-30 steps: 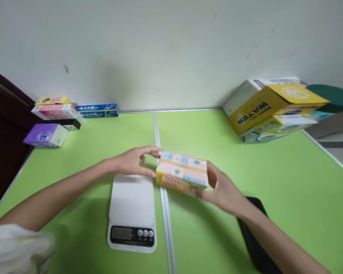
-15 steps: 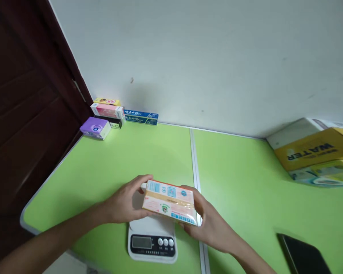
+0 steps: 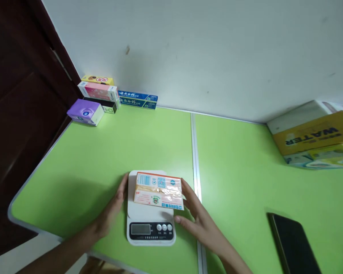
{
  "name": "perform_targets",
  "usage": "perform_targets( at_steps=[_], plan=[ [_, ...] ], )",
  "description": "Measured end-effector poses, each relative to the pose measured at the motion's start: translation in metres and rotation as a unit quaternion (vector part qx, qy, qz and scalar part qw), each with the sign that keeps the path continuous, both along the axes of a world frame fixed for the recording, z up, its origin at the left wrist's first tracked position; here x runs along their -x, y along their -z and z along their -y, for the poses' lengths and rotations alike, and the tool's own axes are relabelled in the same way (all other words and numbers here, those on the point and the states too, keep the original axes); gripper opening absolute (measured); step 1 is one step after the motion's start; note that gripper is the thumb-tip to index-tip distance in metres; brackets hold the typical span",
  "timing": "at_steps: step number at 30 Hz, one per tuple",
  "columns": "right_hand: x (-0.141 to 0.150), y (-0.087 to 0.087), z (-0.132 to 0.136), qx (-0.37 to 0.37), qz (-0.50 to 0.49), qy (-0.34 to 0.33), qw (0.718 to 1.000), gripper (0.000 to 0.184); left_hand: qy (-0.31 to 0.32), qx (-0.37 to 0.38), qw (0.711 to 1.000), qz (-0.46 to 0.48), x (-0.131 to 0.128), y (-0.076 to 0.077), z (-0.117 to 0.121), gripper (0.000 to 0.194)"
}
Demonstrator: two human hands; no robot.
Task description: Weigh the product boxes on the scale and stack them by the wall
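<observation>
Head view. We see the film-wrapped pack (image 3: 159,191) on the platform of the white digital scale (image 3: 150,215), slightly askew, its barcode turned towards us. The platform appears to carry its weight, which would explain why neither hand grasps it. The left hand (image 3: 111,211) stands at the scale's left edge, fingers extended and released, apart from the pack. The right hand (image 3: 198,219) is open at the right, its forefinger at the pack's end and its thumb near the scale's edge (whether the finger presses, we cannot tell). Because the pack sits behind the control panel (image 3: 151,231), we judge that the display is left unobstructed. Beyond the scale to the left, we find blue toothpaste boxes (image 3: 138,100) and a purple tissue pack (image 3: 85,111); to its far right lies a black phone (image 3: 294,243).
</observation>
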State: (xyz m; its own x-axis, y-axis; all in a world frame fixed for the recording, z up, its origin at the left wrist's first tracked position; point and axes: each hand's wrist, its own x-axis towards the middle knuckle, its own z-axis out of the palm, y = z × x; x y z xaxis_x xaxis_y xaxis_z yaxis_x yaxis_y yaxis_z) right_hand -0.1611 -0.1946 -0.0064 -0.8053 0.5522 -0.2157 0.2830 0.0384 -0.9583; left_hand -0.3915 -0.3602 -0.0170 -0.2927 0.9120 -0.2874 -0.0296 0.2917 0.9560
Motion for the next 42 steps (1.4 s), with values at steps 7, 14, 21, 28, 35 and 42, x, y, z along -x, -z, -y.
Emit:
perform_targets(
  at_steps=[7,14,21,28,35,42],
  plan=[
    [0.005,-0.006,0.002,-0.083,0.008,0.087,0.993,0.073,0.057,-0.032,0.995,0.077,-0.006,0.0,-0.03,0.067],
    [-0.004,-0.014,-0.008,-0.115,0.02,0.086,0.989,0.074,0.18,-0.088,0.944,-0.262,0.011,-0.039,-0.054,0.086],
    [0.007,-0.02,-0.011,-0.079,-0.033,0.042,0.995,0.066,0.112,-0.056,0.952,-0.28,0.01,-0.042,-0.059,0.071],
    [-0.004,-0.026,-0.014,-0.114,-0.012,0.049,0.992,0.085,0.121,0.008,0.956,-0.266,0.021,-0.047,-0.043,0.094],
    [0.006,-0.029,-0.011,-0.12,-0.036,0.056,0.991,0.073,0.095,-0.039,0.973,-0.206,0.01,-0.048,-0.056,0.074],
    [0.002,-0.032,-0.004,-0.111,-0.049,0.054,0.991,0.067,0.119,-0.04,0.969,-0.212,0.01,-0.056,-0.052,0.072]
  ],
)
